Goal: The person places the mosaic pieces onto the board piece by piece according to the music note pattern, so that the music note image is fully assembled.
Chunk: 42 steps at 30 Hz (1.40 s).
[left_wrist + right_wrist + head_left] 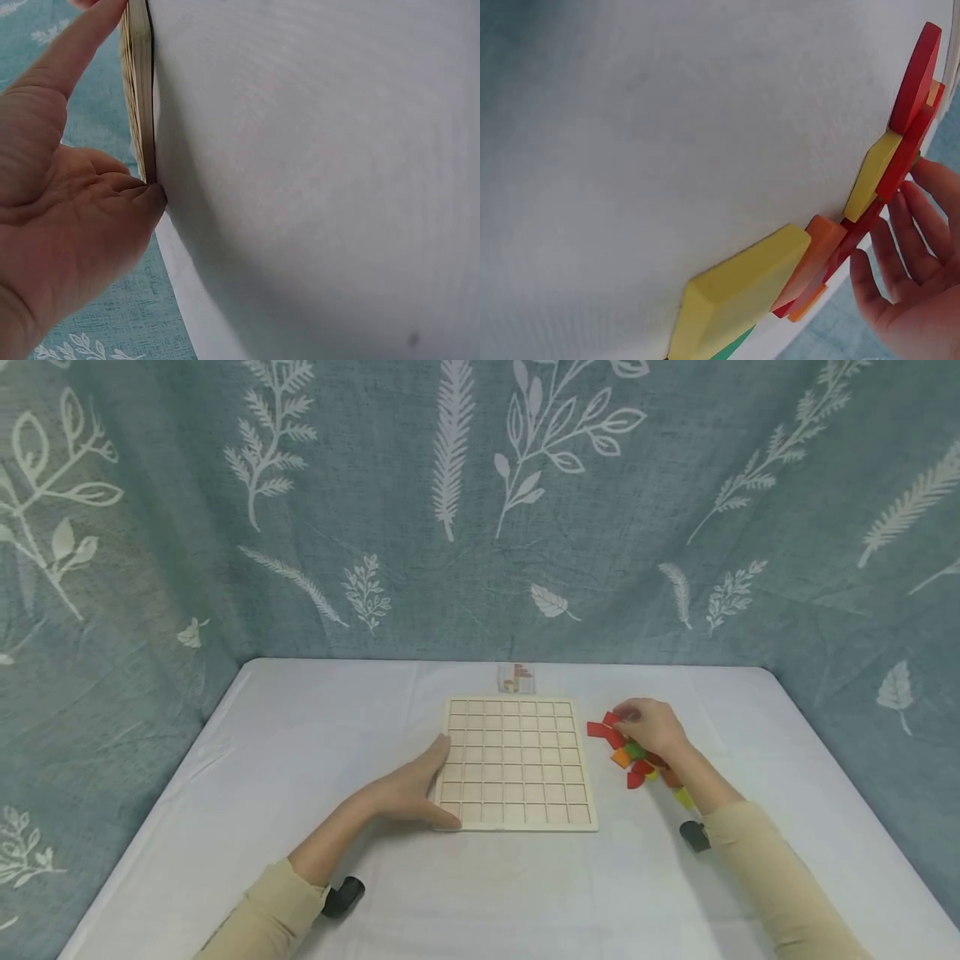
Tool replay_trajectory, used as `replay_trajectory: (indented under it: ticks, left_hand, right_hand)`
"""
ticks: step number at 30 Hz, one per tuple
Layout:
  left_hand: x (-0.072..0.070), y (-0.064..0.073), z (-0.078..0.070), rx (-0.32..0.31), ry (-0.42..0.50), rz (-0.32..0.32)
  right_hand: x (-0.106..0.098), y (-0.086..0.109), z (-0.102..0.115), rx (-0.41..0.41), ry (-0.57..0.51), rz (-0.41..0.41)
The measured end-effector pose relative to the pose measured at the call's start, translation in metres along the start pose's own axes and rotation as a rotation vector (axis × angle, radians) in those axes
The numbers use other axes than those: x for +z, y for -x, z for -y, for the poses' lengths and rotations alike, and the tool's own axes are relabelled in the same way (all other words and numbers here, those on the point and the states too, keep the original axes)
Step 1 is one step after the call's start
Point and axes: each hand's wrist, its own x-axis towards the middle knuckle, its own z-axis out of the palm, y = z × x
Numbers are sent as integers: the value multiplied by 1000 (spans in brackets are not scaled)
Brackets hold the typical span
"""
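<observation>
A pale wooden grid board (517, 756) lies flat on the white table. My left hand (412, 785) is spread at its left side, the fingers along the edge and the thumb by the near left corner. In the left wrist view, that hand (82, 217) touches the board's side edge (140, 97). Right of the board is a loose pile of coloured flat pieces, among them red pieces (617, 738), an orange piece (621, 758) and a yellow block (742, 289). Over the pile's far end reaches my right hand (652, 727), its fingers loosely bent near the red pieces.
A small transparent item with a coloured pattern (516, 678) lies at the table's back edge, behind the board. Black wrist devices show under both sleeves, one by the left (343, 897) and one by the right (694, 836). A patterned blue-green curtain (480, 593) hangs around the table.
</observation>
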Motion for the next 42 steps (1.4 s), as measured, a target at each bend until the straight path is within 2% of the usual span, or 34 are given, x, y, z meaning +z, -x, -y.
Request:
replay_trajectory:
  ticks: [7, 12, 16, 20, 24, 29, 32, 37, 42]
  left_hand:
    - [1, -1, 3, 2, -18, -13]
    - [0, 1, 8, 3, -98, -17]
    - [-3, 1, 10, -4, -152, -9]
    - [-5, 2, 9, -3, -162, 1]
    - [-4, 3, 7, 3, -167, 11]
    - [-2, 3, 6, 3, -181, 15]
    - [-1, 2, 7, 1, -178, 10]
    - [0, 1, 6, -5, -175, 2]
    - [0, -1, 6, -15, -183, -6]
  right_hand:
    - [0, 0, 1, 10, -23, -12]
    - [-1, 0, 8, 19, -120, -50]
    - [8, -7, 27, -7, -236, -67]
    - [24, -19, 54, -65, -310, -18]
    - [41, -32, 78, -193, -260, 35]
    - [56, -46, 95, -354, -175, 61]
    - [60, -50, 102, -385, -162, 76]
    - [59, -51, 104, -387, -137, 97]
    - [55, -51, 100, -465, -78, 115]
